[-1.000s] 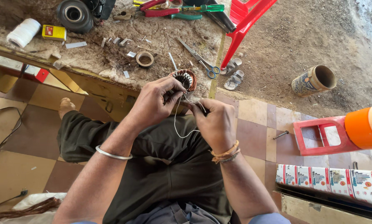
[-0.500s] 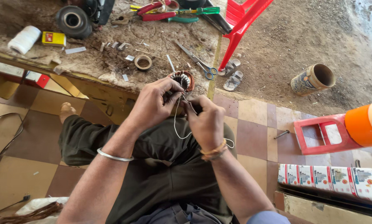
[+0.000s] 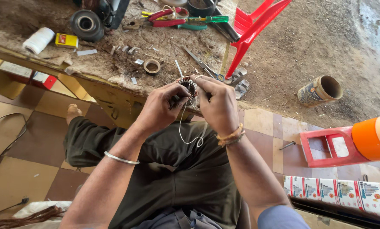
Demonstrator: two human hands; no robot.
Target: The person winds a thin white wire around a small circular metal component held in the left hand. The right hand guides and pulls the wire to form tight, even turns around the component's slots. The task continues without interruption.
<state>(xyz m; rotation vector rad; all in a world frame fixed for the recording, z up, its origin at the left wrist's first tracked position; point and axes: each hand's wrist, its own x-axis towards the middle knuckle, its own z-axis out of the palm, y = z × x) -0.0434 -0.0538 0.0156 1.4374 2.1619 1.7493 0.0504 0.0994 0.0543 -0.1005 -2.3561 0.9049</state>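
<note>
Hands little changed from a moment earlier: left hand (image 3: 160, 106) and right hand (image 3: 217, 104), fingers closed, pinch the wound coil (image 3: 187, 86); white thread (image 3: 185, 133) dangles.

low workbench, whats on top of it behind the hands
On the low workbench: scissors, a tape ring, a white thread spool, a small yellow box and red-handled pliers. The hands cover the bench edge beneath the wound coil.

scissors (image 3: 207, 68) and tape ring (image 3: 152, 66) on bench beyond, open lap below
</note>
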